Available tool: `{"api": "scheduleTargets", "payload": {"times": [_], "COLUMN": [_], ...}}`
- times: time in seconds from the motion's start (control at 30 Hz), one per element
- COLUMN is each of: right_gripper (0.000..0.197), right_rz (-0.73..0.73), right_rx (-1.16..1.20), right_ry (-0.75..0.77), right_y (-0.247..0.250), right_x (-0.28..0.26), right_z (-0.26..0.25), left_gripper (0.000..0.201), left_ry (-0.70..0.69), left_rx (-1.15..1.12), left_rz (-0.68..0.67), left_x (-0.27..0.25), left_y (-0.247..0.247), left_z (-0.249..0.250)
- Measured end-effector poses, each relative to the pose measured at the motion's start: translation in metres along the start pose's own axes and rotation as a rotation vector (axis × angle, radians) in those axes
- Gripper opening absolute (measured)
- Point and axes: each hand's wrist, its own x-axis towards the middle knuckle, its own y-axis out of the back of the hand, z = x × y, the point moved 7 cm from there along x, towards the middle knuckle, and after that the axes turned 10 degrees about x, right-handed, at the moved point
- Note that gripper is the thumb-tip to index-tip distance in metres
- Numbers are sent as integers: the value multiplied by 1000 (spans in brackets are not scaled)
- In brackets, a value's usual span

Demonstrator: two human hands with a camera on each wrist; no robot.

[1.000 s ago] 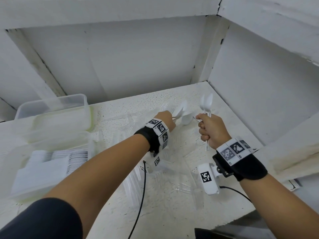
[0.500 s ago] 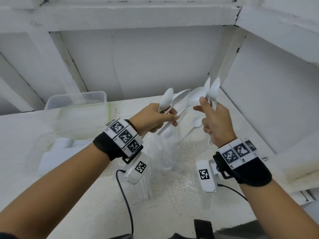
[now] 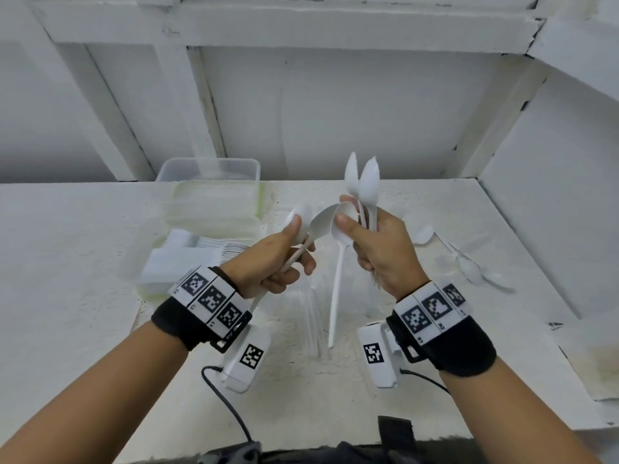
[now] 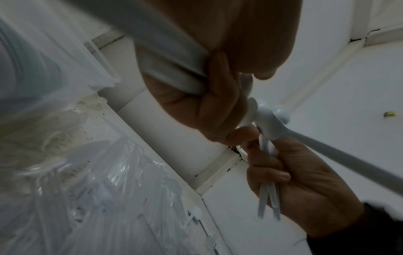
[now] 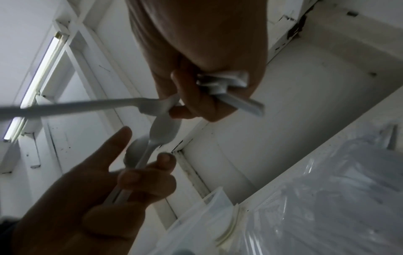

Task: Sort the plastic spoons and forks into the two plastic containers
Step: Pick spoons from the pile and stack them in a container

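Observation:
My left hand (image 3: 294, 242) grips two white plastic spoons (image 3: 320, 224) by their handles, bowls up, above the white bench (image 3: 83, 262). Close beside it, my right hand (image 3: 348, 229) holds several spoons (image 3: 366, 180) upright in its fist. Its thumb and finger also pinch the bowl of one more spoon (image 3: 336, 296), whose handle hangs straight down. In the right wrist view the left hand (image 5: 139, 174) holds its spoons (image 5: 162, 132) just below the right fist. A clear container (image 3: 207, 169) stands at the back left, and a nearer one (image 3: 157, 272) holds stacked white spoons.
A pile of clear plastic forks (image 3: 313, 323) lies on the bench under my hands. Loose white spoons (image 3: 469, 267) lie at the right near the side wall. White walls close the bench at the back and right. Camera cables hang from both wrists.
Both hands have lifted off the bench and drawn close together at mid height. One spoon now hangs by its bowl from my right thumb and finger.

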Motion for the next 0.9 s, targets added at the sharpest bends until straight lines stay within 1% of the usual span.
{"api": "scheduleTargets", "payload": {"times": [0.07,0.13,0.23,0.3,0.37,0.47,0.53,0.6,0.67,0.73,0.77,0.83,0.9], "right_gripper": [12,13,28,28,26,27,32,32,27,22,21,19,15], "right_rz": [-29,-29,13,17,50,161,214,188,78,-32,-59,-58,-29], "right_rx": [-43,-89,-107,-112,-91,-28,18,3,-63,-125,-144,-180,-217], "right_ry": [6,36,100,132,176,255,287,284,241,211,210,220,217], "right_y": [-13,-19,-20,-22,-21,-12,-5,-4,-14,-29,-36,-44,-47], "right_x": [0,-2,-3,-7,-10,-12,-13,-14,-15,-18,-19,-20,-21], "right_z": [4,5,2,0,-4,-16,-24,-29,-27,-21,-16,-7,3], "left_gripper": [70,73,65,58,48,26,15,9,14,23,31,45,50], "left_ry": [1,1,7,-26,-90,-128,-134,-149,-147,-125,-116,-108,-95], "left_rx": [-57,-126,-137,-131,-178,-315,-324,-302,-278,-257,-258,-276,-296], "left_rz": [-45,-50,-3,12,38,161,274,336,321,265,223,114,25], "left_x": [-4,-7,-11,-16,-21,-27,-29,-30,-29,-29,-29,-29,-30], "left_y": [-2,-1,4,3,3,14,26,34,33,24,17,3,-7], "left_z": [-3,-6,-11,-11,-9,-9,-10,-12,-14,-15,-13,-11,-10]}}
